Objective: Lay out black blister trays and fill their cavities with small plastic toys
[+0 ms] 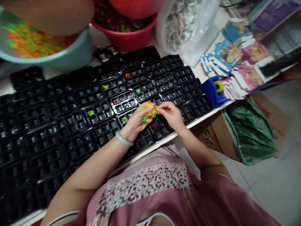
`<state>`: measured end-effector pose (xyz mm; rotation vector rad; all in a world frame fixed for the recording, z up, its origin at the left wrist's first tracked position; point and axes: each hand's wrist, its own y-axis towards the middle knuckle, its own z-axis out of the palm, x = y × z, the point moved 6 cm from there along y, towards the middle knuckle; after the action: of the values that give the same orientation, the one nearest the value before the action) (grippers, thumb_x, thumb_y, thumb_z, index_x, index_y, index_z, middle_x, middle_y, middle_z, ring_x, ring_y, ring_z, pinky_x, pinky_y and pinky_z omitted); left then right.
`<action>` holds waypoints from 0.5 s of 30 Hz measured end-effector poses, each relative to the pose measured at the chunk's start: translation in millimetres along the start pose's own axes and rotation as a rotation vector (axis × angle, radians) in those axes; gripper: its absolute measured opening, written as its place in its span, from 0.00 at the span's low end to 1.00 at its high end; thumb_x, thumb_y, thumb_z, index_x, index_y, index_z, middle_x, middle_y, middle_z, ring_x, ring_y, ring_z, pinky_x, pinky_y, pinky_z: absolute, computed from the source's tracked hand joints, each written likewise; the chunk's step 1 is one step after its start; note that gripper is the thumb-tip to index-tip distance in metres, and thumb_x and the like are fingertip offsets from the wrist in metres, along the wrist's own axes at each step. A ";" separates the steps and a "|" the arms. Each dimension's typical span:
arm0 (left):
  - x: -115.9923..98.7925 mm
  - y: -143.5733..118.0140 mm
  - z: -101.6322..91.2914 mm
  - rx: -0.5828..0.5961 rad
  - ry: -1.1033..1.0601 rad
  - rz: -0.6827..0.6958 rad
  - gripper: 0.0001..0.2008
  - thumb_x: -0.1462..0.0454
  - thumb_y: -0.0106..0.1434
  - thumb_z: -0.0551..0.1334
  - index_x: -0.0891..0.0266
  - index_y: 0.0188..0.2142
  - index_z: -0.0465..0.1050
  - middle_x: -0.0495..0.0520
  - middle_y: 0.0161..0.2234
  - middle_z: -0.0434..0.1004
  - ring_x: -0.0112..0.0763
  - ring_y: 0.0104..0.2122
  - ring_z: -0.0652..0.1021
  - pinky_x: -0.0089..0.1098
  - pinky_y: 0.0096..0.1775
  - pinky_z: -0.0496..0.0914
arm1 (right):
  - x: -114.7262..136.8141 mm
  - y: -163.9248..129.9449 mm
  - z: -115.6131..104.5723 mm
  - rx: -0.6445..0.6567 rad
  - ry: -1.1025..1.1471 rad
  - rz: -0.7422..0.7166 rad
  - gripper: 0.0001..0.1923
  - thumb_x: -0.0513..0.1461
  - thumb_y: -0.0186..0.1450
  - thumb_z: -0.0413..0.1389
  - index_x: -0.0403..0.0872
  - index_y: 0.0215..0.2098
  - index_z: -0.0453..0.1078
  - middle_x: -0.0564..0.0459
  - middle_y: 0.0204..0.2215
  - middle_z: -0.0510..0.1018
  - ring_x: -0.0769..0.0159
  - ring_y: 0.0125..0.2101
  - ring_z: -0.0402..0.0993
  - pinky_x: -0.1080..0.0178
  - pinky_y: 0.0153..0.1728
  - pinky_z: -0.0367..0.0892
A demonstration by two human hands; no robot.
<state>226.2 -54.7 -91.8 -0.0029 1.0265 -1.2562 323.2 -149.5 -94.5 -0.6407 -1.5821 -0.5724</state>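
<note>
Holding a small bunch of bright plastic pieces (148,113), the left hand (136,122) curls its fingers (144,112) around them. The pieces are orange, yellow and green. They sit between the two hands, just above the black trays (70,125) near the front edge of the desk (202,117). The right hand (171,114) is just beside the bunch, and its fingers are pressed together, pinching one end of the pieces. A pale green bangle (124,139) goes around the left wrist.

The black trays cover most of the desk. Each tray has many little boxes in it. A few boxes hold one small piece: a green one (90,112), a red one (116,101), another green one (138,90) and an orange one (127,75).

At the back stands a light blue bowl (70,56) full of bright pieces. Next to it is a red bowl (128,39). A clear plastic bag (185,28) lies near the red bowl. A blue tape holder (215,91) sits at the right end of the trays, and stacks of picture cards (237,62) lie behind it. A green bag (249,131) rests in a cardboard box (219,135) on the floor.
</note>
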 end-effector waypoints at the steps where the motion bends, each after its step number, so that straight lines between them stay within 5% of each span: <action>1: 2.3 6.7 9.1 0.023 0.012 -0.012 0.21 0.65 0.45 0.75 0.63 0.35 0.68 0.46 0.29 0.74 0.19 0.21 0.73 0.15 0.14 0.61 | -4.5 0.6 -12.2 -0.039 0.037 0.041 0.11 0.47 0.61 0.59 0.49 0.33 0.70 0.51 0.37 0.74 0.66 0.38 0.74 0.61 0.41 0.74; 4: 9.1 21.0 30.1 0.093 0.049 -0.053 0.20 0.64 0.46 0.74 0.63 0.35 0.67 0.50 0.30 0.77 0.20 0.22 0.74 0.15 0.15 0.61 | -13.9 0.6 -49.1 -0.110 0.111 0.122 0.16 0.52 0.59 0.59 0.49 0.34 0.69 0.54 0.33 0.76 0.68 0.32 0.74 0.61 0.38 0.74; 7: 9.5 26.9 38.1 0.129 0.062 -0.060 0.20 0.64 0.48 0.73 0.62 0.37 0.66 0.54 0.33 0.79 0.21 0.23 0.74 0.15 0.16 0.60 | -12.2 -0.9 -78.3 -0.080 -0.101 0.074 0.11 0.47 0.58 0.61 0.48 0.31 0.72 0.55 0.30 0.76 0.68 0.30 0.73 0.62 0.36 0.71; 11: 0.9 27.8 32.8 0.100 0.090 -0.031 0.21 0.64 0.48 0.74 0.61 0.38 0.67 0.55 0.34 0.80 0.22 0.24 0.75 0.16 0.16 0.61 | -12.0 -4.0 -87.8 0.081 -0.515 0.010 0.03 0.38 0.61 0.60 0.48 0.29 0.75 0.54 0.31 0.76 0.68 0.31 0.72 0.63 0.35 0.67; 15: -6.2 27.0 21.6 0.061 0.121 -0.027 0.23 0.63 0.45 0.75 0.62 0.37 0.66 0.56 0.35 0.80 0.23 0.23 0.75 0.16 0.16 0.61 | -13.4 -0.3 -86.6 0.128 -0.585 -0.003 0.04 0.37 0.62 0.60 0.48 0.30 0.77 0.53 0.33 0.77 0.66 0.34 0.74 0.63 0.38 0.66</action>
<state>261.1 -51.0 -89.4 0.1083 1.0950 -1.3246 386.0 -210.5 -98.8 -0.7493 -2.1454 -0.2903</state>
